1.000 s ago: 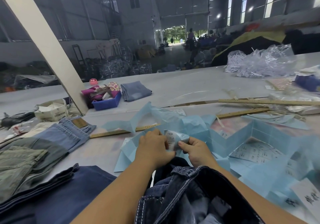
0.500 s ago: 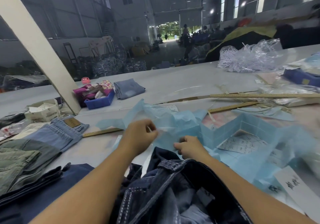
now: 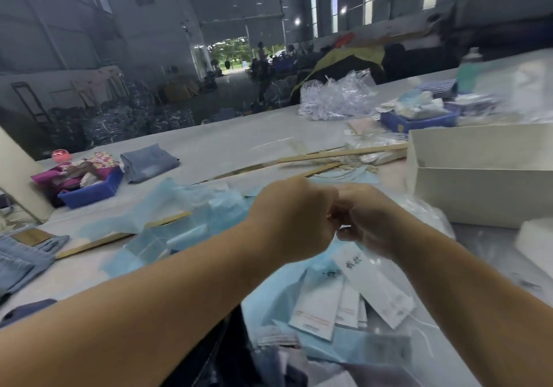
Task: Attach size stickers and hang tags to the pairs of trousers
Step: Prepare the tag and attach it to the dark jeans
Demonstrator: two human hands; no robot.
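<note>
Nearest the camera, dark denim trousers (image 3: 227,356) lay bunched at the bench's (image 3: 233,144) front edge, with white hang tags (image 3: 317,306) fanned on pale blue tissue paper (image 3: 191,207) just beyond them. Above the tags the left hand (image 3: 293,219) and right hand (image 3: 371,222) met, knuckles touching. Both sets of fingers were curled inward, but the frame was blurred and whatever they pinched, if anything, could not be told.

Left of the hands, folded light-blue jeans (image 3: 27,255) with a tan patch lay at the bench's edge, and a wooden ruler (image 3: 119,237) ran under the tissue. Right of the hands stood an open white box (image 3: 478,174).

Farther back from the hands, a blue tray (image 3: 92,189) of coloured scraps sat beside a folded grey-blue cloth (image 3: 149,162); more wooden rulers (image 3: 344,153) lay across the grey surface. Beyond those were a heap of clear plastic (image 3: 338,96) and a second blue tray (image 3: 419,120).

Behind the bench the room opened into a dim warehouse with metal walls, piled bundles and a bright far doorway (image 3: 233,54).
</note>
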